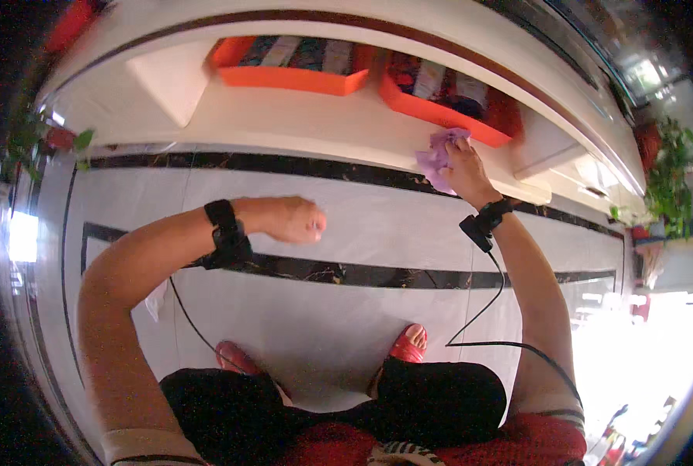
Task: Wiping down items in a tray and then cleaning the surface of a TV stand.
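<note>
A purple cloth [435, 160] is in my right hand [467, 169], at the front edge of a white shelf [300, 119]. Beside it stands an orange tray [445, 119] with dark packages that have light bands. A second orange tray [291, 80] with similar packages sits further left on the shelf. My left hand [294, 220] hangs over the tiled floor with its fingers curled in; it is blurred, and I see nothing in it. Both wrists wear black straps with cables.
Potted green plants stand at the far left [29, 140] and far right [675, 180]. The cabinet's long upper edge [334, 20] overhangs the shelf. A cable [500, 343] loops below my right forearm. My feet in red sandals [407, 349] are on the floor.
</note>
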The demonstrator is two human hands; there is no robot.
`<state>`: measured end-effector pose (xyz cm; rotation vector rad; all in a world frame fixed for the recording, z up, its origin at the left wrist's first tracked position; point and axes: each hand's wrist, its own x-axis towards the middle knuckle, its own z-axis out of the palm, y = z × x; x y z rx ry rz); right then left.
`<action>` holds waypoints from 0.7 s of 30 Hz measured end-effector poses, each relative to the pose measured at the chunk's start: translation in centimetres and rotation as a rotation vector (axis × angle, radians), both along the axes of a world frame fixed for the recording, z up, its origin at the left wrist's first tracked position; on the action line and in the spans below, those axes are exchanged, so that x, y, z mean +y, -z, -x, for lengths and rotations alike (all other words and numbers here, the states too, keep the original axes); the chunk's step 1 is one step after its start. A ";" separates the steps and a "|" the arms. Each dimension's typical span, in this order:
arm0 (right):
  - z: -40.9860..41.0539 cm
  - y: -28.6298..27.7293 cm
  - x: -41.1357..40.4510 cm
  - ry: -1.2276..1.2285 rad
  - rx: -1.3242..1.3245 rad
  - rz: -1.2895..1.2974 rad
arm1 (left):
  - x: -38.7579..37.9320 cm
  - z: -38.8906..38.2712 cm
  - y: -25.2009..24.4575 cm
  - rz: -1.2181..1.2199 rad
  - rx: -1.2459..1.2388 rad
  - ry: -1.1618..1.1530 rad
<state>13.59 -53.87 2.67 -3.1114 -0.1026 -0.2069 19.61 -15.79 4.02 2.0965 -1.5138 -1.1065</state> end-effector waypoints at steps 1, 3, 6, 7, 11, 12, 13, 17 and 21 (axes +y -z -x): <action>-0.6 -0.5 1.0 -0.002 0.098 -0.017 | 1.3 1.5 -0.5 0.031 0.009 0.041; -1.9 -0.8 3.3 -0.069 0.088 -0.028 | 3.4 3.7 -2.0 -0.144 0.177 -0.008; -4.5 -1.4 8.8 -0.237 0.056 0.016 | 9.7 6.6 0.9 0.042 0.192 -0.061; -5.1 -1.6 10.6 -0.344 0.047 0.082 | 11.4 7.6 1.7 0.093 0.202 -0.116; -8.0 -1.0 16.6 -0.333 0.232 0.074 | 16.1 9.8 3.7 0.068 0.269 -0.454; -8.7 -0.7 17.0 -0.407 0.144 0.132 | 17.1 10.4 5.0 0.176 0.184 -0.522; -9.5 -0.6 18.3 -0.474 0.051 0.188 | 17.8 10.7 5.7 0.179 0.143 -0.569; -13.6 0.4 23.6 -0.519 -0.004 -0.039 | 20.8 12.0 8.8 -0.012 -0.118 -0.802; -17.5 1.1 30.0 -0.633 -0.033 -0.077 | 29.5 12.2 11.8 -0.196 -0.592 -0.963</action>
